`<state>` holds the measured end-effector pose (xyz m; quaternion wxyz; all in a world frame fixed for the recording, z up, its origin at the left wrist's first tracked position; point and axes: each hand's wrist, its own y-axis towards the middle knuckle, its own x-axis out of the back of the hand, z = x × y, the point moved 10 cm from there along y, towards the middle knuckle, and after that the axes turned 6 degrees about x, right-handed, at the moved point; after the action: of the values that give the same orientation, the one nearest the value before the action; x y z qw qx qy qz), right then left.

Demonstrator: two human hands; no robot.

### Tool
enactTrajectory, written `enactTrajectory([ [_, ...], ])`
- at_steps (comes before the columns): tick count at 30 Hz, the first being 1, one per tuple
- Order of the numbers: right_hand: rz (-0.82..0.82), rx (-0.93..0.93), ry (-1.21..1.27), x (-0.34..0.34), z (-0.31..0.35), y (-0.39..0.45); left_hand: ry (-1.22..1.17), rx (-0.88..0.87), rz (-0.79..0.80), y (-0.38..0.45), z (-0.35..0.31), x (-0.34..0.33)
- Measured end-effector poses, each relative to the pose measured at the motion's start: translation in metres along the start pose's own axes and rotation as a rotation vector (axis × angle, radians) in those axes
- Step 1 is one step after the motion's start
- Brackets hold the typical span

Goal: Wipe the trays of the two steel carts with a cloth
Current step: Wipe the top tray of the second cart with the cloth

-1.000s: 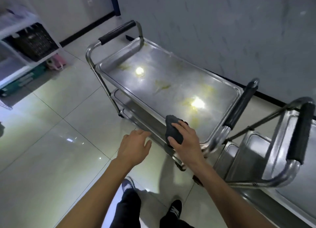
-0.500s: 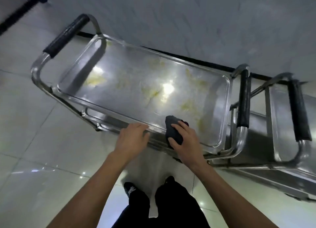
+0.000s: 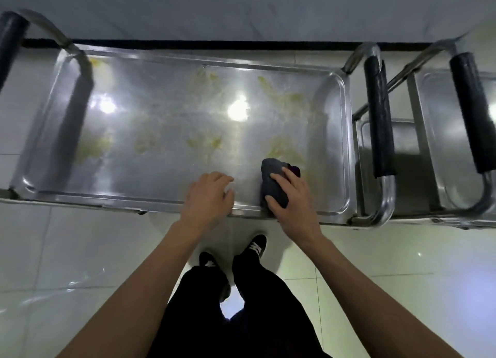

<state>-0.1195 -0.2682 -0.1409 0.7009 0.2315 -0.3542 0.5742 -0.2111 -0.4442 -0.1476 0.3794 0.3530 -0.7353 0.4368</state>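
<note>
The first steel cart's top tray lies straight in front of me, smeared with yellowish stains. My right hand grips a dark grey cloth near the tray's front right corner, above its near rim. My left hand hovers over the near rim with fingers loosely bent and holds nothing. The second steel cart stands at the right, its black handle close to the first cart's right handle.
A grey wall with a black skirting runs right behind the carts. Glossy pale floor tiles spread in front. My feet in black shoes stand just below the tray's near edge.
I have stepped up and turned to face the cart squarely, so the tray now lies straight across. Both hands have come over its near rim. The right hand still grips the cloth.
</note>
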Motion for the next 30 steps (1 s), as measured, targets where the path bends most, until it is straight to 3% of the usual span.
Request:
enactTrajectory([
  [15, -0.041, -0.067, -0.152, -0.058, 0.048, 0.037, 0.056, -0.161, 0.054, 0.034, 0.047, 0.004],
  [30, -0.122, -0.054, -0.105, -0.043, 0.074, 0.120, 0.017, -0.195, -0.049, 0.103, 0.055, 0.068],
])
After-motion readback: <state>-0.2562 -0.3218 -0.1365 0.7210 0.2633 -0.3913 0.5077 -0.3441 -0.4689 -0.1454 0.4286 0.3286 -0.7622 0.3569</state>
